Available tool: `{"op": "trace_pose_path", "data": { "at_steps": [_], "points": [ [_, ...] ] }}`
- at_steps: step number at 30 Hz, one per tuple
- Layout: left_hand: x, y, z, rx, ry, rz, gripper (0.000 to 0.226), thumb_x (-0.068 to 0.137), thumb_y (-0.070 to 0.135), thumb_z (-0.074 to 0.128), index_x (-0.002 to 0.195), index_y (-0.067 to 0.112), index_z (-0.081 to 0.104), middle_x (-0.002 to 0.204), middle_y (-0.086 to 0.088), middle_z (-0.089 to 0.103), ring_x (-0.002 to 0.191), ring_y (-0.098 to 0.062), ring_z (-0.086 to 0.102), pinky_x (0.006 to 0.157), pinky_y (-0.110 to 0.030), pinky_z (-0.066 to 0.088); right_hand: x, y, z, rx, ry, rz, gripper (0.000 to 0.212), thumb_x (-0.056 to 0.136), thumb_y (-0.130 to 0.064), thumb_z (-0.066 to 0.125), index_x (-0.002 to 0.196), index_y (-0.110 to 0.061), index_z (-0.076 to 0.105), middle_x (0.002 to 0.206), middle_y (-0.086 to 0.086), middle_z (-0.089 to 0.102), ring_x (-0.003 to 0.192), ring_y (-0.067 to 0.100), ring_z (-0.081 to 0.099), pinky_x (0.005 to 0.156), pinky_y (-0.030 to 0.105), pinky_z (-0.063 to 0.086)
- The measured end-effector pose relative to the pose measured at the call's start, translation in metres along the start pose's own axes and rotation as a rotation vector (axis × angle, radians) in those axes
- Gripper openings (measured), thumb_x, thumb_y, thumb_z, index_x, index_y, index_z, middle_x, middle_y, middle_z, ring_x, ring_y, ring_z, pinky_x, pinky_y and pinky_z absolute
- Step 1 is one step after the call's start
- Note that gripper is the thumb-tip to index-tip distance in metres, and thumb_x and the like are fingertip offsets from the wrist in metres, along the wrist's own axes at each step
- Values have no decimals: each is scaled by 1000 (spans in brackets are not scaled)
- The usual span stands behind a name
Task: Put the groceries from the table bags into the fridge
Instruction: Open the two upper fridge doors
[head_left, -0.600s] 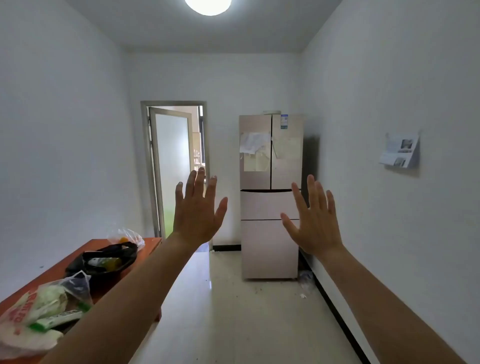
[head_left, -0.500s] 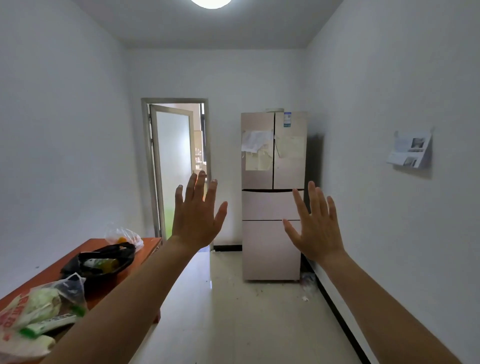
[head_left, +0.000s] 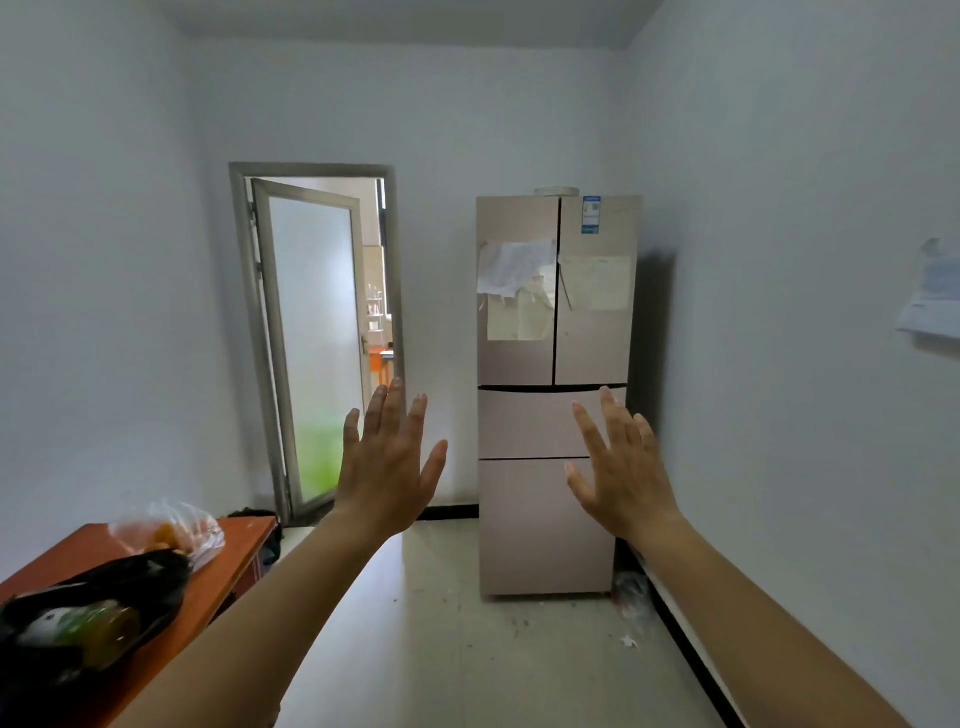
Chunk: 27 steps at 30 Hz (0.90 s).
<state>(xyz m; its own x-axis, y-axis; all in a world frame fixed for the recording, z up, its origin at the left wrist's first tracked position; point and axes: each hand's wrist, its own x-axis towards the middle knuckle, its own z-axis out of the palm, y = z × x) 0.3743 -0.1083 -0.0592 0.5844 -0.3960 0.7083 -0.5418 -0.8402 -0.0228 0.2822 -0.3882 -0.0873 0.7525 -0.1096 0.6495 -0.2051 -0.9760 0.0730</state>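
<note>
The black bag (head_left: 150, 571) is cut off by the left edge; its contents are blurred, only a green-yellow shape is made out. The clear bag (head_left: 176, 527) behind it is smeared, orange lumps inside not identifiable. The table (head_left: 247, 543) is cropped at left and bottom. The wall papers (head_left: 932, 296) are cut by the right edge, unreadable. The fridge (head_left: 535, 519) drawer fronts are partly hidden by the right hand (head_left: 623, 483); door notes (head_left: 514, 291) and label (head_left: 591, 214) are too small to be read.

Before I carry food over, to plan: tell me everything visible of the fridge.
The fridge is tall, glossy pinkish-beige, upright on the floor in the far right corner. Two upper doors and two drawers below, all shut. Both doors carry papers, a blue label top right; a pale round thing lies on top.
</note>
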Motion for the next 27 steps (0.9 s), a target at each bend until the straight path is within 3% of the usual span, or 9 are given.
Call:
{"op": "trace_pose_path", "data": {
  "at_steps": [5,12,15,18,20,27],
  "points": [
    [70,6,95,-94,-121,-17,75,93,60,18,148,15,42,158,-17,33,146,-36,31,113,-57,30,62,37,70,9,-48,-11,77,89,-46,56,155,-17,28,159,21,26,143,38,34,113,54,37],
    [164,44,264,-130,-237,34,85,87,65,3,155,21,28,165,-10,15,152,-31,13,121,-55,17,139,120,214,28,-114,65,75,89,-49,50,155,-18,31,159,20,29,145,36,34,114,50,34],
    [224,64,340,-99,-304,27,89,82,67,-7,158,25,12,167,-8,1,154,-27,-2,123,-52,10,187,166,277,65,-147,109,77,91,-56,39,158,-20,23,162,18,21,149,34,26,118,50,26],
    [292,78,400,-96,-346,-2,87,83,70,-8,158,27,-3,166,-6,-13,152,-27,-14,123,-52,5,249,212,327,83,-162,123,82,91,-65,23,160,-25,3,167,14,2,154,30,6,124,48,10],
    [335,83,433,-103,-342,-12,87,82,69,-10,158,27,-6,166,-5,-15,152,-25,-16,124,-50,4,295,236,357,125,-164,145,81,95,-65,25,160,-26,-2,167,13,-5,155,28,-2,125,47,5],
    [434,76,547,-340,-408,-141,73,98,64,21,158,27,2,167,-1,-6,153,-21,-5,124,-44,8,412,266,468,402,-247,379,79,100,-58,40,160,-28,-1,168,7,-5,154,27,7,121,45,17]
  ]
}}
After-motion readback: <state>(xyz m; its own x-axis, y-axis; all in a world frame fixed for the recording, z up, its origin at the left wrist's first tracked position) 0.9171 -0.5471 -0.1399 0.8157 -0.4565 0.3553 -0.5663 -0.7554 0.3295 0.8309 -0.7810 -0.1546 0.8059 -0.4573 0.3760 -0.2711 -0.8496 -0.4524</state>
